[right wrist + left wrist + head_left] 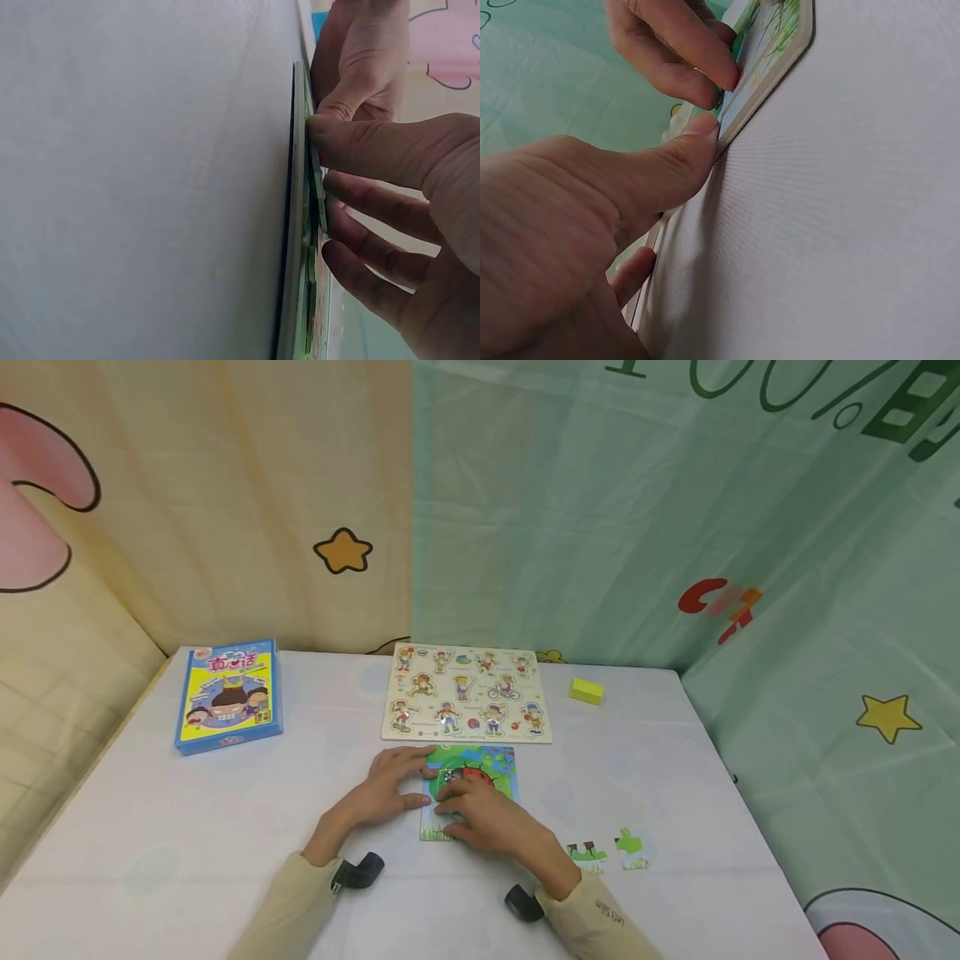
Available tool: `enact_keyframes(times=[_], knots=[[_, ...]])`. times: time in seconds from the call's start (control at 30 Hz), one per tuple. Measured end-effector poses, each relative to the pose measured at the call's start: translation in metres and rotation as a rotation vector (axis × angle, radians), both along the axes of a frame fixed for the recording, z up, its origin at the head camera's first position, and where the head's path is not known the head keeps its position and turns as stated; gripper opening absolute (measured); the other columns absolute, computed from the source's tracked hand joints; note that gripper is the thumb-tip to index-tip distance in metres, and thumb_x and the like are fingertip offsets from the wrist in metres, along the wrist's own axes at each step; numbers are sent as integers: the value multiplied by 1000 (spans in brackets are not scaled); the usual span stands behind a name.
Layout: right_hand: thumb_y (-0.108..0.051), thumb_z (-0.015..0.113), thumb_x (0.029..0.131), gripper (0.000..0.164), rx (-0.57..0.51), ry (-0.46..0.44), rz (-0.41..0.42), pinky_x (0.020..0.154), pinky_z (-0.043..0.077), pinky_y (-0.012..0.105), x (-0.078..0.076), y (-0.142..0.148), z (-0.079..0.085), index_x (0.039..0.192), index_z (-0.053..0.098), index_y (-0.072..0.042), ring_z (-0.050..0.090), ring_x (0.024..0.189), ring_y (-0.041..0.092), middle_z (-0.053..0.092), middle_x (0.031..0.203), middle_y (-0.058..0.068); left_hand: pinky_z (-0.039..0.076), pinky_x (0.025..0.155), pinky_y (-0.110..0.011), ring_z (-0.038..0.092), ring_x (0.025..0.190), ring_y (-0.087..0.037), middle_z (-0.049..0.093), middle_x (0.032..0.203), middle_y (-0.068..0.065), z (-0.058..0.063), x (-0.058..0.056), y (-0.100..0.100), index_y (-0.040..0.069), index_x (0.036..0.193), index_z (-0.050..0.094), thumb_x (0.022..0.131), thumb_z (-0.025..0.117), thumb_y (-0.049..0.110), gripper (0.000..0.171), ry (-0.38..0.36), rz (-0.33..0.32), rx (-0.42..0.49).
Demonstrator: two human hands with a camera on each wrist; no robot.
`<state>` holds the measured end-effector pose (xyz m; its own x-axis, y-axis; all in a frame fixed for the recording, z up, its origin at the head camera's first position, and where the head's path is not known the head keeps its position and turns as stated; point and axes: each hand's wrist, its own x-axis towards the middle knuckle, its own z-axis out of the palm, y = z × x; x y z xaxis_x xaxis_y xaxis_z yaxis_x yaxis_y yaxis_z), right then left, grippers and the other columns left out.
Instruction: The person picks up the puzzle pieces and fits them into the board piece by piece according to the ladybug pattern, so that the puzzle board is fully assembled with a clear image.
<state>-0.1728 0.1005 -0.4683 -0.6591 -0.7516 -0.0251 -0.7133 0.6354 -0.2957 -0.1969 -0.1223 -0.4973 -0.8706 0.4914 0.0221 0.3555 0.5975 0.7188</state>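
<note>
A small jigsaw puzzle point(507, 764) with a red ladybug picture lies in its tray before me, grass drawn along its near edge. My left hand point(381, 789) rests at the tray's left side, fingers extended at the upper corner and thumb against the edge. Over the lower left of the picture, my right hand point(487, 817) holds a puzzle piece point(321, 202) between thumb and fingertips; the piece sits slightly raised and tilted on the tray. The hand hides much of the picture. Two loose green puzzle pieces, one with dark tabs point(587, 852) and one lighter point(632, 847), lie right of my right wrist.
Directly behind the puzzle lies a larger wooden board point(465, 693) with sports figures. A yellow block point(586, 691) sits to its right. At the far left is a blue and yellow game box point(228, 693). Printed curtains point(540, 527) stand behind the white table point(660, 752).
</note>
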Motion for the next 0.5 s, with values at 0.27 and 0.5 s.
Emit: enact_keyframes(times=[0.27,0.5], knots=[[-26,74,91,28,27,-14,-41,109,44,31,3,-1,3,118,76,-18,55,125,15,62,133,0,16,118,-60,29,143,-39,43,156,-11,0,0,0,18,105,67,86,78,19,22,5,3,-3],[-22,76,89,28,17,-23,-85,110,44,34,6,-3,4,116,76,-16,54,127,17,63,133,1,18,118,-61,28,144,-38,43,157,-9,-1,0,0,21,105,66,87,77,23,21,13,0,-33]])
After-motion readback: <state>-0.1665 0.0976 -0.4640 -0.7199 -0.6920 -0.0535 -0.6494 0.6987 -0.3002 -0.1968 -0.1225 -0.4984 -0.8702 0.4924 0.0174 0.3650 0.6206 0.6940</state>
